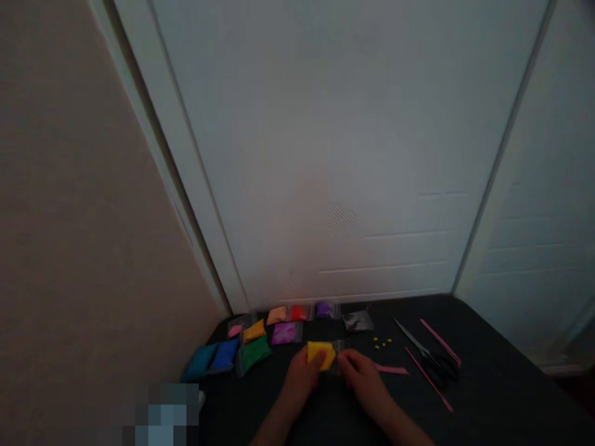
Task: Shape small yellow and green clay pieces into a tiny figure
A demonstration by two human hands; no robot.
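Note:
My left hand (303,371) grips a small clear zip bag of yellow clay (325,353), with the thumb lying over its front. At the bag's right end, the fingers of my right hand (357,370) are pinched together on the clear edge. Whether the bag is sealed cannot be made out. Just past my right hand lies a pink strip (393,370). Several tiny yellow bits (383,343) are scattered on the dark table (325,421) beyond it.
To the left and back lie bags of green (255,354), blue (224,355), teal (199,362), orange (254,331) and magenta clay (286,333), among others. A grey bag (358,321) is at the back. Scissors (427,353) lie at right between two pink strips (440,342). White panels (325,155) stand behind.

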